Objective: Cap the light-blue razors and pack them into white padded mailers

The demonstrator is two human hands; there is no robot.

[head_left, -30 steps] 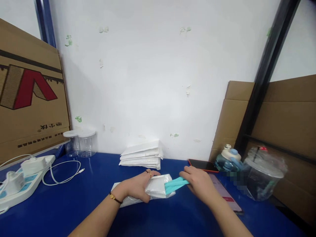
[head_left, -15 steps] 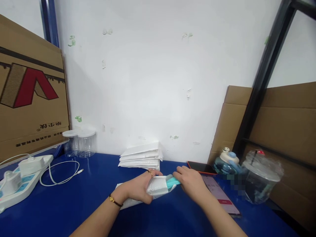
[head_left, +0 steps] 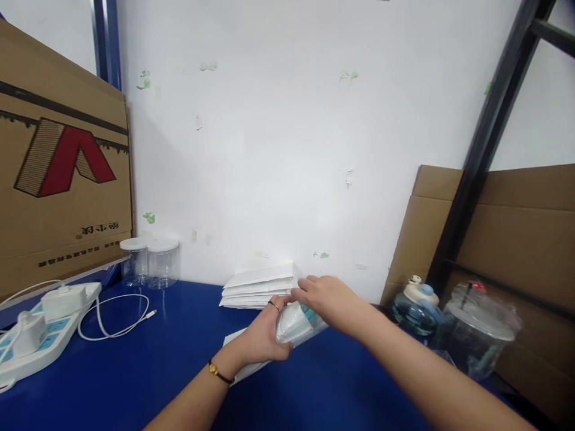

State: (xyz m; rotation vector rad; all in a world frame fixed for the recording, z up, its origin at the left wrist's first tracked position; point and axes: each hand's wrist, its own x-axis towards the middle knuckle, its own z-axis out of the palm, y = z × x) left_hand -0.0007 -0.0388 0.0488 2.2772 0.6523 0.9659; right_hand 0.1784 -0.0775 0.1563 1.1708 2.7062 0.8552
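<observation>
White wall (head_left: 269,155) fills the background, marked with small scuffs and green flecks, and below it spreads a dark blue counter (head_left: 171,377). On the left stands a large cardboard box (head_left: 67,161) printed with a red and black emblem; on the right, brown cardboard (head_left: 521,251) shows behind a slanting black post (head_left: 478,143). A white power strip (head_left: 56,344) with adapters plugged in lies at the counter's left edge. Toward the right edge sits a clear lidded container (head_left: 478,323) wrapped in plastic, next to a bluish bottle (head_left: 415,311) with a cream top. Two clear jars (head_left: 162,266) with white lids stand side by side near the box, and a stack of white envelopes (head_left: 256,290) rests against the wall. In front of that stack, near the middle of the counter, is a white packet (head_left: 294,325). The left hand (head_left: 260,338) grasps it, thumb on the near side; the right hand (head_left: 327,304) lies over its far right end, and whether those fingers grip anything cannot be told. Between the hands, a bit of turquoise material (head_left: 307,311) shows at the packet's end. A thin white cable (head_left: 128,330) curls beside the power strip. Smallest are a dark bracelet (head_left: 220,374) on the left wrist and a ring (head_left: 273,304) on that hand.
</observation>
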